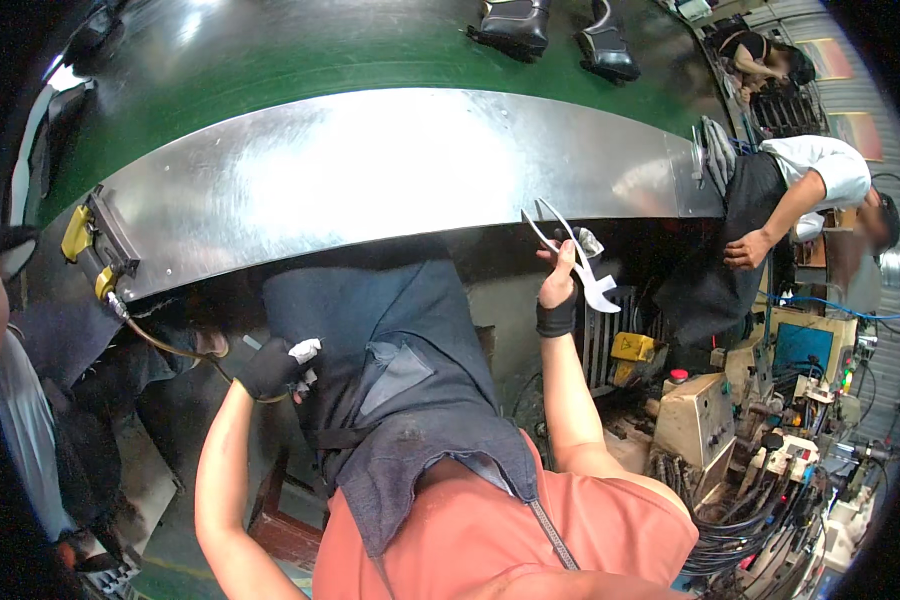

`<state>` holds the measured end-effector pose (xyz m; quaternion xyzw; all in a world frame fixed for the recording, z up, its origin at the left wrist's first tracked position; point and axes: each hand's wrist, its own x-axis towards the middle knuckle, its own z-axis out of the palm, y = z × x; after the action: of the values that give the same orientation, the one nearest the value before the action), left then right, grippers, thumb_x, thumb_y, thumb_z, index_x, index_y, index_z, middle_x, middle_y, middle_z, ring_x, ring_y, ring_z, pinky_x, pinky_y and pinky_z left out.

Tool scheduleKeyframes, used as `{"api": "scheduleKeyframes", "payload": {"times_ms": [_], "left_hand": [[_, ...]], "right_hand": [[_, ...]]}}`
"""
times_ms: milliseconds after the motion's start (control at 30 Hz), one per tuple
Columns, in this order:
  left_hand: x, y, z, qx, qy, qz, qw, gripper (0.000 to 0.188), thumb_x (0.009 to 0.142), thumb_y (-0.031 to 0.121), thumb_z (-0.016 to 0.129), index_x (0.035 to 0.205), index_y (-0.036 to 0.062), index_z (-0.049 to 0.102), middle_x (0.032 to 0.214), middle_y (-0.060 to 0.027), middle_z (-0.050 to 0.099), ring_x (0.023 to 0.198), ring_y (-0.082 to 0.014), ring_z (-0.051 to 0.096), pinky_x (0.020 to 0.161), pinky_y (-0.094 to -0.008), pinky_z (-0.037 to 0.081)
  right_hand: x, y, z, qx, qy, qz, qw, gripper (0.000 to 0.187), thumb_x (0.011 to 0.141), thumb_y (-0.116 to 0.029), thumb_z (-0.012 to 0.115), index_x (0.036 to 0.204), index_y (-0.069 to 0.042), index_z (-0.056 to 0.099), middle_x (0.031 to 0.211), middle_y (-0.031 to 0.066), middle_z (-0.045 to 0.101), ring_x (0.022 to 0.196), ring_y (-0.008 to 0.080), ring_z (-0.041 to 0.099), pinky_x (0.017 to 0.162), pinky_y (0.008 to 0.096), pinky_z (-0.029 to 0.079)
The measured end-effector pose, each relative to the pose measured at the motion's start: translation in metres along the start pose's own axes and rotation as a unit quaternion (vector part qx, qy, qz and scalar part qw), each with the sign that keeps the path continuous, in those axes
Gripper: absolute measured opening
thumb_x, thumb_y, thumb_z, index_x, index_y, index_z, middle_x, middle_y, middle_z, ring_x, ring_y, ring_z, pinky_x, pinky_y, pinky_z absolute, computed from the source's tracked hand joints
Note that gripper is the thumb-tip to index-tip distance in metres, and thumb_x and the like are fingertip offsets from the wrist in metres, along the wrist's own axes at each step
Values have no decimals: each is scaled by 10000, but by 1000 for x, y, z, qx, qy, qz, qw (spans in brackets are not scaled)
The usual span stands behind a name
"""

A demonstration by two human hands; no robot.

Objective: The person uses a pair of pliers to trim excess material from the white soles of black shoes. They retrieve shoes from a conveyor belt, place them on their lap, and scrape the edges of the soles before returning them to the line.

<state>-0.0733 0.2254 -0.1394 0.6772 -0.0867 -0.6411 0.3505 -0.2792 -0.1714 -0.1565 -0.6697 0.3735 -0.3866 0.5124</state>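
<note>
My right hand [558,283], in a dark wrist band and with white wrapping on a finger, grips silver lasting pincers [600,292]. Their spread handles reach up over the edge of the metal bench top [390,200], and the curved head hangs down beside my hand. My left hand [270,370] wears a dark fingerless glove, white wrapping covering some fingertips. It rests low beside my dark apron [390,300], loosely curled with fingers apart. I see nothing in it, though part of the palm is hidden.
Black boots [513,25] stand on the green surface beyond the bench. A yellow-handled tool [92,245] with a hose sits at the bench's left end. On the right a co-worker [810,180] stands near a machine control box [692,425] and bundled cables. Another person [30,430] is at far left.
</note>
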Motion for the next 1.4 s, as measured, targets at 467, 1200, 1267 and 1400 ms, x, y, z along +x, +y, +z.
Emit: {"api": "scheduleKeyframes", "payload": {"times_ms": [467,1200,1267,1400], "left_hand": [[9,-13,2,-71,-4,-35,997,465,924,379,565,765,-53,630,627,-138,613,481,-215,592,431,-353,494],[13,-42,-4,-75,-29,-83,993,408,933,452,521,1179,143,621,820,-84,683,626,-172,641,538,-328,533],[6,-15,-1,-53,-47,-63,995,376,927,422,550,1133,118,629,732,-71,652,574,-167,611,481,-317,517],[12,-33,2,-89,-33,-14,995,469,899,474,569,908,14,657,705,-93,644,547,-184,613,459,-307,514]], "right_hand": [[-11,17,-3,-125,1,-65,990,301,918,-274,573,1023,-9,476,951,83,512,897,195,500,846,311,401],[-8,-14,24,-71,-29,4,997,311,903,-148,564,1166,-2,486,1125,75,521,1027,174,497,923,320,409],[-4,-10,17,-64,8,36,997,304,905,-148,567,1161,0,496,1128,73,532,1037,170,498,938,324,404],[1,-19,21,-42,15,-124,991,247,907,-117,516,1122,4,525,1156,99,565,1077,217,517,1005,349,346]]}}
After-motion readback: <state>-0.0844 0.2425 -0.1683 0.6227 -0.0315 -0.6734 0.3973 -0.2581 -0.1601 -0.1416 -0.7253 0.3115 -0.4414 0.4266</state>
